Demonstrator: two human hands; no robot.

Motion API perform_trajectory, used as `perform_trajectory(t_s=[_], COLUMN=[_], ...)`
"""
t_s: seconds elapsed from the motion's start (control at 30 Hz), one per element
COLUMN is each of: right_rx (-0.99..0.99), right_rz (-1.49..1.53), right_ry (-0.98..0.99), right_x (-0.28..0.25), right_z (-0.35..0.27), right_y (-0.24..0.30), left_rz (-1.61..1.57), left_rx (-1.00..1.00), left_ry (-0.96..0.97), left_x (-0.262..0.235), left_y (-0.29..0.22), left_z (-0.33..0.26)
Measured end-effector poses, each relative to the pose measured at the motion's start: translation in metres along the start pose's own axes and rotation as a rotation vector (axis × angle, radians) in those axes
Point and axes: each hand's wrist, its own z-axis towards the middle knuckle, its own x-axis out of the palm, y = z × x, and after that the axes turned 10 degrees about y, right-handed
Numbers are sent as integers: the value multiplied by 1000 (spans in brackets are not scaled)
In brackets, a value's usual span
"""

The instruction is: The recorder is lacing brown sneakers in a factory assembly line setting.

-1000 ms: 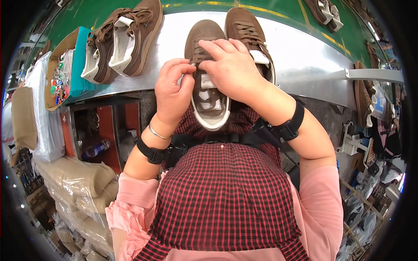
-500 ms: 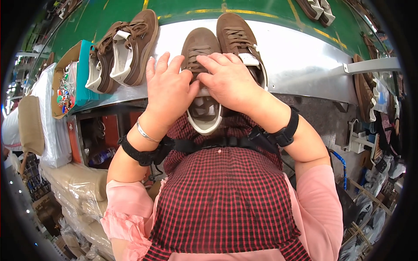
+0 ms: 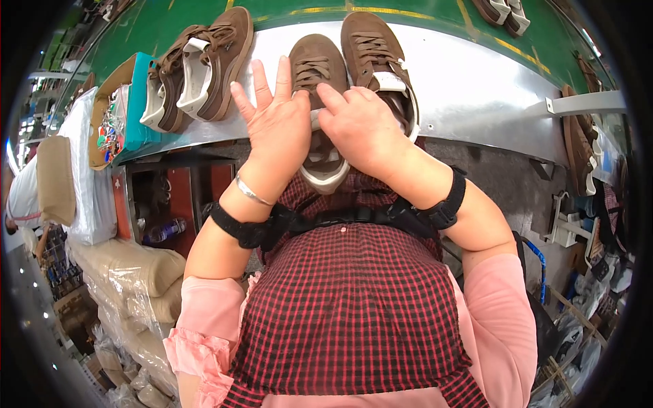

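Note:
In front of me on the metal bench stands a brown suede sneaker (image 3: 317, 60) with flat brown laces and a pale lining, its heel toward me. My left hand (image 3: 280, 129) is at its left side by the upper eyelets; three fingers stretch away, while thumb and index finger close in at the shoe's opening. Opposite it, my right hand (image 3: 360, 126) holds the right side near the tongue, index finger over the laces, the others curled. Exactly what the fingertips pinch is hidden. A matching brown sneaker (image 3: 367, 41) with a white tongue stands close on the right.
Another pair of brown sneakers (image 3: 228, 58) stands on the bench at the left, next to a teal-edged box (image 3: 141, 102) of small coloured items. A grey metal bar (image 3: 585, 103) crosses the right end of the bench (image 3: 476, 95). Plastic-wrapped beige bundles (image 3: 129, 272) lie lower left.
My left hand's outer fingers have spread and lifted away from the shoe. The right hand's fingers have curled in more. The view has shifted slightly.

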Motion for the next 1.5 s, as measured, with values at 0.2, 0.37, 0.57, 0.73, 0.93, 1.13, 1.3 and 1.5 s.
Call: perform_trajectory(t_s=[0.2, 0.37, 0.57, 0.73, 0.93, 1.13, 1.3, 1.5], right_rx=[5, 30, 62, 42, 47, 75, 114, 153], right_rz=[62, 105, 125, 104, 107, 170, 249, 320], right_ry=[-61, -106, -45, -102, -149, -69, -144, -178], right_x=[2, 2, 0, 3, 5, 1, 1, 3], right_z=[-4, -3, -1, -2, -1, 0, 1, 3], right_y=[-2, -1, 0, -3, -3, -2, -6, -5], left_rz=[136, 92, 40, 66, 146, 183, 155, -125], left_rx=[-12, -44, -131, -88, -45, 68, 101, 137], left_ry=[154, -79, -247, -137, 96, 51, 356, 120], left_x=[-6, 8, 20, 9, 1, -11, -24, -3], left_y=[-2, 1, -6, -8, -2, 9, 12, 28], left_z=[-1, -6, -10, -7, -4, -3, 9, -4])
